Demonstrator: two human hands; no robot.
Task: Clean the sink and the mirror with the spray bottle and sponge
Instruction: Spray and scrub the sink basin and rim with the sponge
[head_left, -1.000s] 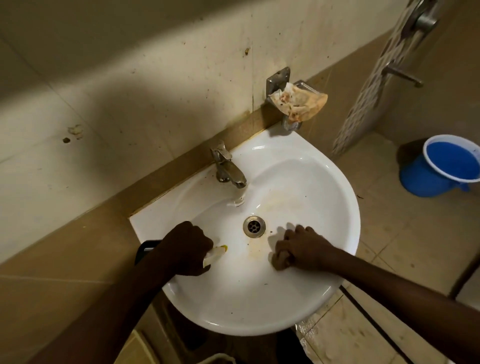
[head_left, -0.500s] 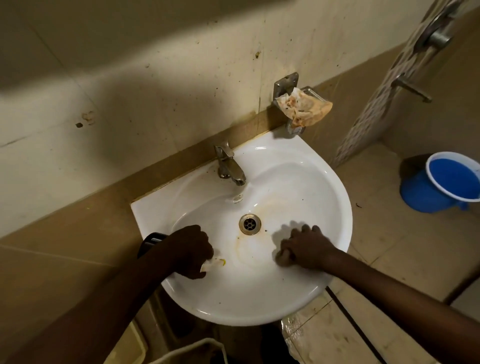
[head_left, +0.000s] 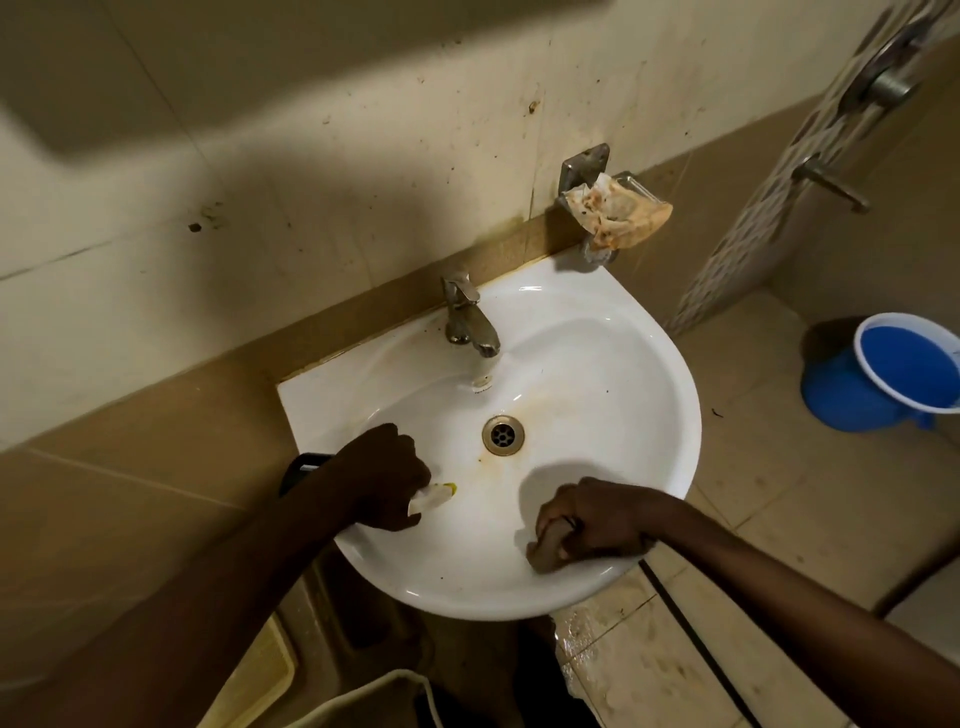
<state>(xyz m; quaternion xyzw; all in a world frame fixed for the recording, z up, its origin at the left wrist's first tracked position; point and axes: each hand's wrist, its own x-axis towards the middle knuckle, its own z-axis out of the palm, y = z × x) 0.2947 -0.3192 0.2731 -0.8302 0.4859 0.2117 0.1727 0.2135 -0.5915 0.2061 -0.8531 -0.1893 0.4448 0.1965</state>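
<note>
Left hand is fisted around the spray bottle, pale nozzle poking right toward the drain, long axis roughly sideways. Right hand is clenched on a brownish sponge, pressed inside the sink by the near rim. Open basin between both hands.

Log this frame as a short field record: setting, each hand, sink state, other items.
setting: bathroom, white corner sink against a tiled wall
left hand: closed around a spray bottle, only its pale nozzle showing, aimed into the basin
right hand: pressing a sponge on the near inner wall of the basin
sink state: brownish stains around the drain; tap shows no water running
other items: stained wrapper in soap dish; blue bucket on floor
mirror: not in view
</note>
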